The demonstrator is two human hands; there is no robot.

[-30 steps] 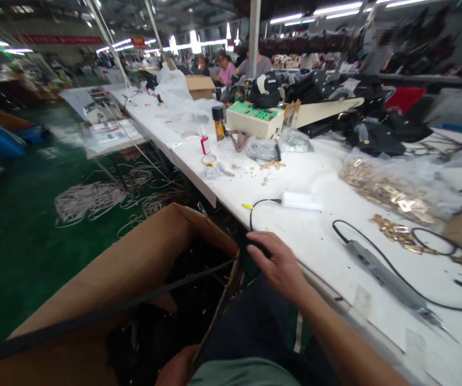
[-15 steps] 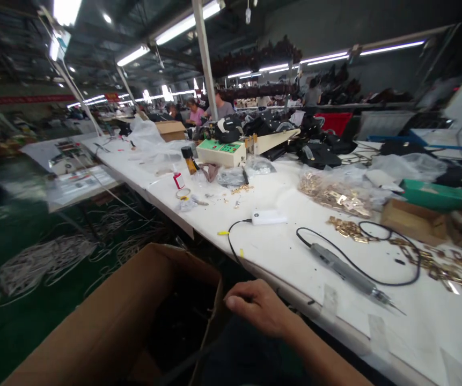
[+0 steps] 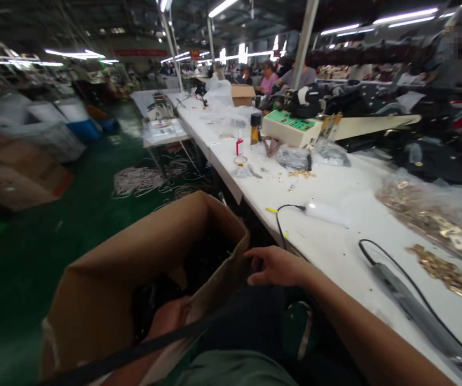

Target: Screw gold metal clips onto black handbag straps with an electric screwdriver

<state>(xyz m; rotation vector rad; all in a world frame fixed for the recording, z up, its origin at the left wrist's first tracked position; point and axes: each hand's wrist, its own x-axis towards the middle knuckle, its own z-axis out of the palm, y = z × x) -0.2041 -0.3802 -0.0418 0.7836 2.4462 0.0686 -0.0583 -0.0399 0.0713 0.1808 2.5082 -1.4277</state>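
Note:
An open cardboard box (image 3: 142, 257) stands at my knees, left of the white table (image 3: 335, 246), with dark goods inside. My right hand (image 3: 275, 266) hovers at the box's right flap, fingers curled inward; what they pinch is too dark to name. My left hand (image 3: 168, 319) reaches down into the box, only its back showing and its fingers hidden. A black strap (image 3: 134, 351) runs slantwise across the bottom of the view, over my left forearm, toward my lap.
On the table lie a grey corded power tool (image 3: 408, 295), loose gold metal fittings (image 3: 435, 268), a plastic bag of fittings (image 3: 427, 214), a white adapter (image 3: 323, 212), a green-topped machine (image 3: 291, 128) and a red bottle (image 3: 239, 146). People (image 3: 269, 78) sit far off. White cords (image 3: 142, 179) litter the green floor.
The view has swung left and down. My right hand moved from the table edge to the box flap. My left hand has come into sight inside the box, with the strap over it.

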